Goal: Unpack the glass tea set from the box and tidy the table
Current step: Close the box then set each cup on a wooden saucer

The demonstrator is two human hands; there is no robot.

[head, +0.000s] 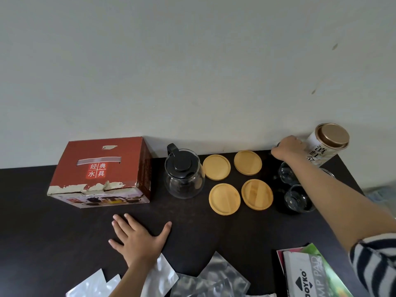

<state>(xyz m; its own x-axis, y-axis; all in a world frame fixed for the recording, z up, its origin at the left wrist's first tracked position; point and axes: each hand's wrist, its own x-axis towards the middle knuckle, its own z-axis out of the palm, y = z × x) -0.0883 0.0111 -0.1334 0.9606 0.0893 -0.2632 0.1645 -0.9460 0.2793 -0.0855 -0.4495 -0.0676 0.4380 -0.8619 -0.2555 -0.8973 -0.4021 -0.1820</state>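
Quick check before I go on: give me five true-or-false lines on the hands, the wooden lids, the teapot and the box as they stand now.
1. The left hand lies flat on the table with fingers spread. True.
2. Six wooden lids lie on the table. False: four, in two rows.
3. The teapot stands upright between the red box and the lids. True.
4. The right hand holds a wooden lid. False: it reaches to the back edge near the tea tin, past the glass cups.
5. The box lies open with its flaps up. False: its top is shut.
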